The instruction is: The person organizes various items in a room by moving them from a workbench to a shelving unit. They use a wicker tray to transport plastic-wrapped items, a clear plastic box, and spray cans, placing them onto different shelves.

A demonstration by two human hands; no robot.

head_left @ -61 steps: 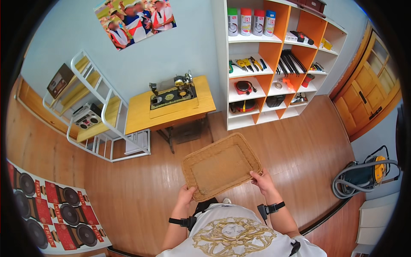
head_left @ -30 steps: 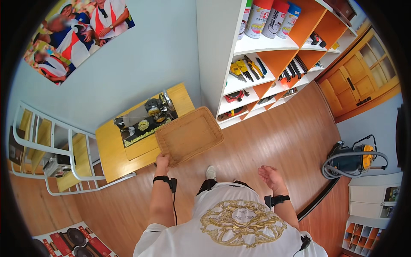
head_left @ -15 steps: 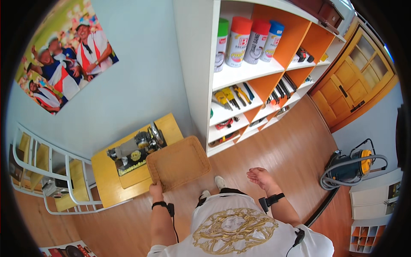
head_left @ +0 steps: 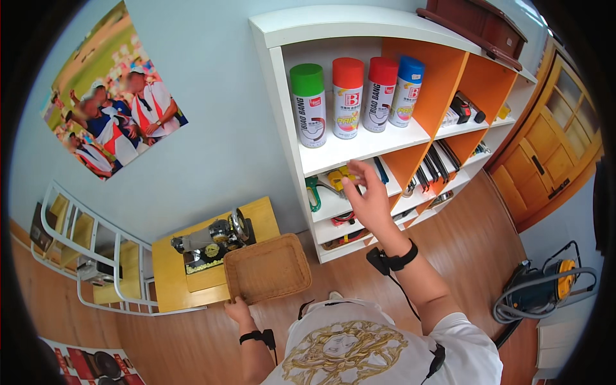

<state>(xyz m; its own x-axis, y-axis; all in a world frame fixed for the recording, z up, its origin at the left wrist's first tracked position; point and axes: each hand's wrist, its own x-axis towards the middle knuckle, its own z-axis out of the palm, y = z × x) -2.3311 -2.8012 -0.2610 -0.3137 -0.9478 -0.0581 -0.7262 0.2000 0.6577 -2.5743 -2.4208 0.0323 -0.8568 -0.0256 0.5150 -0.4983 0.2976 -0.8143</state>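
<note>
My left hand (head_left: 239, 310) grips the near-left rim of a shallow brown wicker basket (head_left: 267, 268), with nothing seen inside it. Raised in front of the white shelf unit (head_left: 287, 122), my right hand (head_left: 368, 200) is open and holds nothing, its fingers apart. It overlaps the second shelf, so some tools there are hidden. Beside the fingers show a yellow tool holder (head_left: 338, 178) and a green-handled tool (head_left: 313, 194). On the shelf above stand spray cans: a green-capped one (head_left: 308, 109), an orange-capped one (head_left: 347, 102), a red-capped one (head_left: 380, 96) and a blue-capped one (head_left: 407, 93).
Behind the basket, a sewing machine (head_left: 218, 236) sits on a yellow wooden table (head_left: 168, 276). A white-railed rack (head_left: 117, 253) stands left. A vacuum cleaner (head_left: 542, 282) and a wooden door (head_left: 552, 135) are right. A dark red wooden box (head_left: 475, 29) tops the shelf unit.
My right hand has risen from low beside my body to the second shelf. The view has shifted, bringing the whole green-capped can in. My left hand keeps hold of the basket.
</note>
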